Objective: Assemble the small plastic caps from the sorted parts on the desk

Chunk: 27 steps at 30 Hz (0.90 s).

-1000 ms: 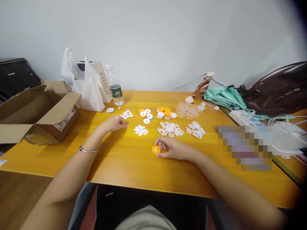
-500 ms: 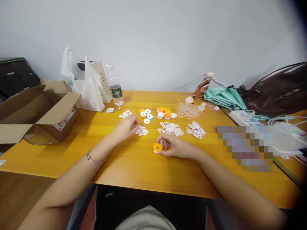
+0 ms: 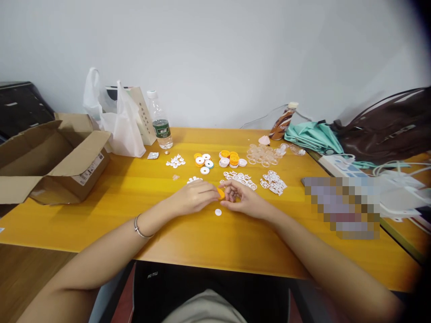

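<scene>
An orange disc (image 3: 221, 194), tilted so that only part of it shows, is held between the fingers and thumb of my right hand (image 3: 244, 198). My left hand (image 3: 197, 196) meets it from the left with fingers pressed together at its edge; whatever they pinch is hidden. Just below, a small flat white disc (image 3: 218, 212) lies on the table. Partly behind my left hand is a group of small white discs (image 3: 194, 180). Beyond my right hand lie white openwork plastic pieces (image 3: 239, 176).
Farther back are white rings (image 3: 204, 170), stacked orange and white discs (image 3: 233, 159), clear rings (image 3: 261, 154) and small white pegged parts (image 3: 175, 160). A water bottle (image 3: 162, 125) and an open cardboard box (image 3: 74, 157) stand left. A drink bottle (image 3: 283, 122) leans at the back right.
My left hand has come right and nearer, from the small white discs to the orange disc. My right hand has lifted and tilted that disc, uncovering the white disc under it.
</scene>
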Tool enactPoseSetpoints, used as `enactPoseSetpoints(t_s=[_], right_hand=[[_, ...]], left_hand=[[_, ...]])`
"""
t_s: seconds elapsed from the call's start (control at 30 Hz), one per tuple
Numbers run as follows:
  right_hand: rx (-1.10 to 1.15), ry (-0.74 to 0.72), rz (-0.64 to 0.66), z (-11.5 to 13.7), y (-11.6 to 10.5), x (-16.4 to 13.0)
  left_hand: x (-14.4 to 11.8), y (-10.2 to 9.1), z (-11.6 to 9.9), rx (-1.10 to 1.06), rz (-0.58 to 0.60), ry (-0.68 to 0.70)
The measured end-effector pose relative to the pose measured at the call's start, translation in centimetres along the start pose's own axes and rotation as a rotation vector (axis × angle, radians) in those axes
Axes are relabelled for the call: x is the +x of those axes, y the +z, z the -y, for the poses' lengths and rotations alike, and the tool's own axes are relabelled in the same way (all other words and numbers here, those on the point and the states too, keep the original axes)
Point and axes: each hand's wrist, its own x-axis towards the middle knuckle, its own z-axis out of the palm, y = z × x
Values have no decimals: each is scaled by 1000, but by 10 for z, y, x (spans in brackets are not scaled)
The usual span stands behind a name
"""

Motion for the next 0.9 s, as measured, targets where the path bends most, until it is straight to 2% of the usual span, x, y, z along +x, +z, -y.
enactPoseSetpoints(t_s=[0.17, 0.27, 0.47, 0.73, 0.9], right_hand=[[-90, -6, -123, -4, -2, 2], [-109, -5, -139, -3, -1, 2], [-138, -12, -135, -6, -1, 3], [-175, -22, -157, -10, -2, 6], [-176, -16, -173, -7, -3, 6]], left_hand=[[-9, 3, 37, -63, -158, -302], [-11, 10, 55, -31, -216, -410], [-7, 23, 69, -7, -142, -431], [-8, 24, 70, 16, -27, -438], [-6, 22, 63, 20, -66, -421]])
